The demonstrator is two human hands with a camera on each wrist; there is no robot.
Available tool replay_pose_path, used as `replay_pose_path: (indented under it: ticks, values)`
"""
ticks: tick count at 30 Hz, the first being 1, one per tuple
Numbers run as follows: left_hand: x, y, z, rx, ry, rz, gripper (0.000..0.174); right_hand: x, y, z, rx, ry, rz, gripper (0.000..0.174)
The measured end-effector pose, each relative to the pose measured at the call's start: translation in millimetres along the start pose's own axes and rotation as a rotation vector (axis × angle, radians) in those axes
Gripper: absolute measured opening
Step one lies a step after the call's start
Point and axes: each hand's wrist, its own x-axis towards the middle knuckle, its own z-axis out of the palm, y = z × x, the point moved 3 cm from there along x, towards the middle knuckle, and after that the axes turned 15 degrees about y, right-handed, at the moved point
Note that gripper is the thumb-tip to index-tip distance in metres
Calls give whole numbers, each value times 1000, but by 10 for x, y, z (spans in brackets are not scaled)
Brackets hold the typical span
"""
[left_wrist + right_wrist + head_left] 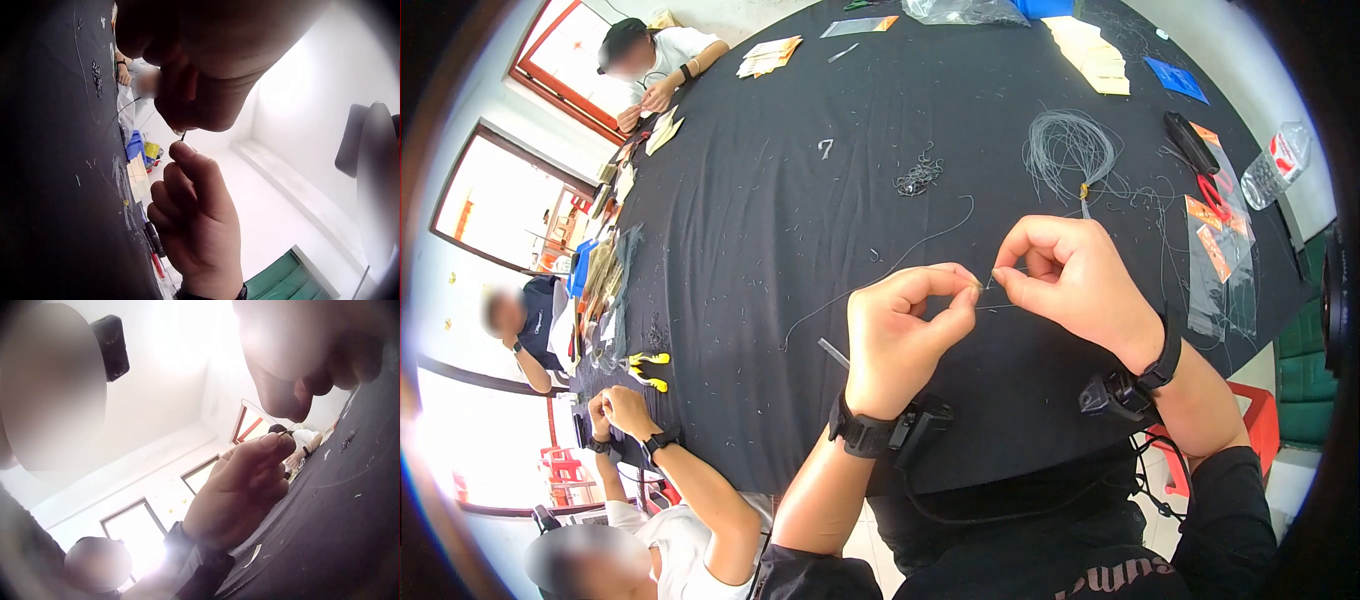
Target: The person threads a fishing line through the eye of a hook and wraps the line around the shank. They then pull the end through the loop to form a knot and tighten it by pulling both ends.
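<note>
My left hand [907, 335] pinches a small dark hook between thumb and forefinger; the hook [183, 135] shows as a short dark sliver in the left wrist view. Facing it, my right hand [1080, 285] pinches thin clear line close to the hook, thumb against forefinger. The fingertips of both hands are a small gap apart above the black cloth. A long strand of line [880, 277] curves over the cloth beyond my left hand. Fingers hide most of the hook and how the line lies on it.
Beyond my hands lie a pile of dark hooks [919, 172] and a coil of line [1072, 155]. Red-handled scissors [1212, 197], plastic bags and a bottle [1276, 165] are at the right. Yellow pliers [649, 371] lie left, near other people seated around the table.
</note>
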Motion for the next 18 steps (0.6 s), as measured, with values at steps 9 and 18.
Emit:
replay_pose_path:
  ticks: [9, 18]
  values:
    - [-11, 79, -7, -251, 52, -67, 7, 11, 159, 123, 404, -206, 325, 12]
    - [12, 23, -21, -112, 148, 145, 10, -157, 104, 280, 589, -121, 443, 11]
